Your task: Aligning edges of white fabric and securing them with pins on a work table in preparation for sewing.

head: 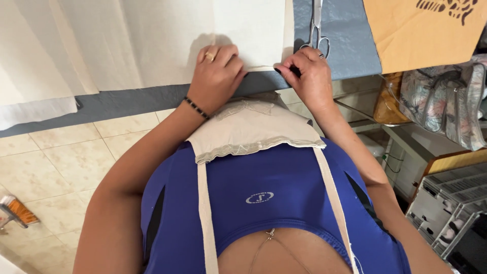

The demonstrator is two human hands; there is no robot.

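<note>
At the near edge of the worktop (pixel 152 99), the left hand (pixel 215 76) and right hand (pixel 307 76) pinch the cream cloth (pixel 167 40), fingers clamped on its hem. Scissors (pixel 317 30) lie beyond. Folding well probably means keeping the hem even and taut.

Our left hand (pixel 217 76) and right hand (pixel 307 76) pinched the cream fabric sheet's (pixel 167 40) folded edge, steel scissors (pixel 317 30) lay just beyond on the grey table (pixel 350 45).

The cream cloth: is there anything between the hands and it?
Nothing visible. Both the left hand and the right hand already press on the cloth at its edge. The scissors lie just beyond the right hand.
</note>
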